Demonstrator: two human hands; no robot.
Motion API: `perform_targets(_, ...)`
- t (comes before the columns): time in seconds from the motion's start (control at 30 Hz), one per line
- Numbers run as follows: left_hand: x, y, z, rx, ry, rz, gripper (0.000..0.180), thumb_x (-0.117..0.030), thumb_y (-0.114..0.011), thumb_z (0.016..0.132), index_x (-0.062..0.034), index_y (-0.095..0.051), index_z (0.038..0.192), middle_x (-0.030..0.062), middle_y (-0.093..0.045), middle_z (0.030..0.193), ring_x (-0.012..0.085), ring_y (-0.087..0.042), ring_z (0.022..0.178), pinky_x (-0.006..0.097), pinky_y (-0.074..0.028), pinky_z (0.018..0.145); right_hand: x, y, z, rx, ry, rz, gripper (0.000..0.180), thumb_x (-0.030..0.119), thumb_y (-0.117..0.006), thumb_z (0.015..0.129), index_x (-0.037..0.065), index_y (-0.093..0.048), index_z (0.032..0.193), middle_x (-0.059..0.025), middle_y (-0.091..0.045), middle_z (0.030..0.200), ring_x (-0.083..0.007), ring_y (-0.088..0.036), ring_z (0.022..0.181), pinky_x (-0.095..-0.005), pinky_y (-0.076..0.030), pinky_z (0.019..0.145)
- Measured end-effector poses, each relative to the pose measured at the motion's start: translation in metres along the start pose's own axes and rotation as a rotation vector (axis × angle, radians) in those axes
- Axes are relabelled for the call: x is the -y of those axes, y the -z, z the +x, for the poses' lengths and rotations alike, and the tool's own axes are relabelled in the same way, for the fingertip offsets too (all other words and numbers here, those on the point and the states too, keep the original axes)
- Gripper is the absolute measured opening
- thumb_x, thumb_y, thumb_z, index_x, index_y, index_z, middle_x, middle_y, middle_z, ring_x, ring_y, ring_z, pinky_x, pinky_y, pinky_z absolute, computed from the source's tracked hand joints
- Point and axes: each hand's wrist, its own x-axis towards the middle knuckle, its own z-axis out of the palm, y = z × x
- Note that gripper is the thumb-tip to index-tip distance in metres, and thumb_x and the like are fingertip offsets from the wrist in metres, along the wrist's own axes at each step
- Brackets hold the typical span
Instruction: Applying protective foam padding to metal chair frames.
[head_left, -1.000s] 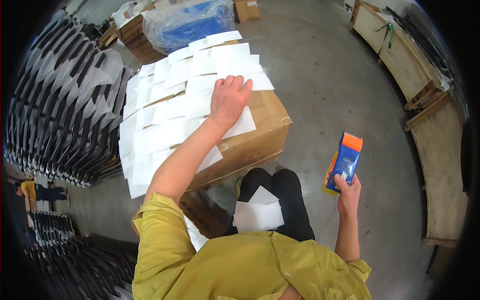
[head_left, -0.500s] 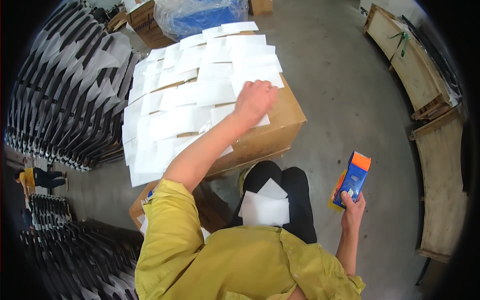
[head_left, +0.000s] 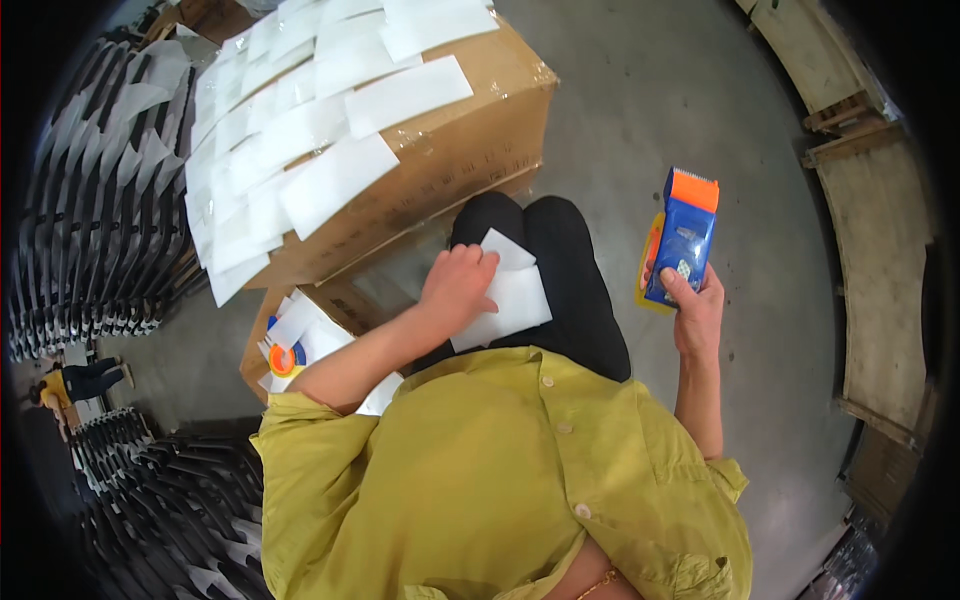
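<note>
My left hand [head_left: 460,289] rests over the white foam sheets [head_left: 522,306] on my lap. Its fingers are bent, with the thumb apart from them, and no sheet is visibly lifted. Out to the right, my right hand [head_left: 698,310] grips a blue tape dispenser [head_left: 686,240] with an orange toothed cutter and a yellow roll on its side. Beyond my knees stands a large cardboard box [head_left: 455,150], its top covered with overlapping white foam pieces [head_left: 340,185], some hanging over the near edge.
Left of my lap, an open carton [head_left: 262,325] holds white sheets and another orange-and-blue dispenser [head_left: 285,357]. Stacked black frames [head_left: 95,215] line the left side. Wooden crates [head_left: 875,260] stand along the right. A person in yellow [head_left: 75,388] is far left.
My left hand has come back from the foam pieces on the box to the sheets on my lap. The view has shifted, and the dispenser remains in my right hand.
</note>
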Motion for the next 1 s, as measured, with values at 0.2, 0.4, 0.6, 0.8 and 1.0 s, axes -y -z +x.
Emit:
perform_targets(0.2, 0.0, -0.015, -0.003, -0.024, -0.123, -0.023, 0.038, -0.023, -0.072, 0.056, -0.0071, -0.057, 0.086, 0.0065, -0.052, 0.08, 0.0227, -0.048, 0.082, 0.035, -0.034, 0.074, -0.001, -0.001, -0.006, -0.019, 0.034, -0.013, 0.045, 0.024, -0.072, 0.066, -0.003, -0.051, 0.097, -0.0096, -0.06, 0.081, -0.0154, -0.058, 0.07, -0.0279, -0.047, 0.07)
perform_targets(0.4, -0.025, -0.023, 0.007, -0.063, -0.095, -0.027, 0.053, -0.019, -0.074, 0.054, -0.0054, -0.05, 0.099, 0.0073, -0.054, 0.084, 0.0232, -0.049, 0.085, 0.035, -0.035, 0.074, -0.005, 0.003, -0.001, -0.037, 0.034, -0.001, 0.043, 0.021, -0.07, 0.068, -0.003, -0.051, 0.097, -0.0102, -0.06, 0.08, -0.0158, -0.058, 0.068, -0.0279, -0.047, 0.068)
perform_targets(0.6, -0.026, -0.014, 0.023, 0.018, -0.117, -0.13, 0.037, -0.008, -0.069, 0.06, -0.0052, -0.054, 0.093, 0.0077, -0.053, 0.086, 0.0258, -0.051, 0.082, 0.035, -0.043, 0.073, -0.002, 0.009, 0.008, -0.024, 0.006, 0.023, 0.044, 0.017, -0.07, 0.067, -0.004, -0.05, 0.1, -0.0102, -0.06, 0.083, -0.0162, -0.058, 0.071, -0.0282, -0.047, 0.069)
perform_targets(0.8, -0.008, -0.011, 0.021, -0.129, -0.252, -0.225, 0.015, -0.008, -0.066, 0.065, -0.0061, -0.057, 0.076, 0.0081, -0.054, 0.081, 0.0253, -0.052, 0.08, 0.034, -0.043, 0.068, -0.001, 0.012, 0.02, -0.028, -0.015, 0.015, 0.046, 0.018, -0.072, 0.065, -0.003, -0.051, 0.101, -0.009, -0.06, 0.085, -0.0152, -0.058, 0.074, -0.0278, -0.046, 0.071)
perform_targets(1.0, -0.013, 0.11, 0.045, -0.223, 0.205, -1.091, 0.024, -0.007, -0.062, 0.073, -0.0007, -0.052, 0.095, 0.0054, -0.058, 0.075, 0.0125, -0.055, 0.064, 0.025, -0.044, 0.056, 0.017, 0.019, 0.015, 0.033, 0.001, -0.026, 0.045, 0.022, -0.069, 0.067, -0.003, -0.05, 0.099, -0.0101, -0.06, 0.082, -0.0157, -0.058, 0.069, -0.0278, -0.047, 0.067)
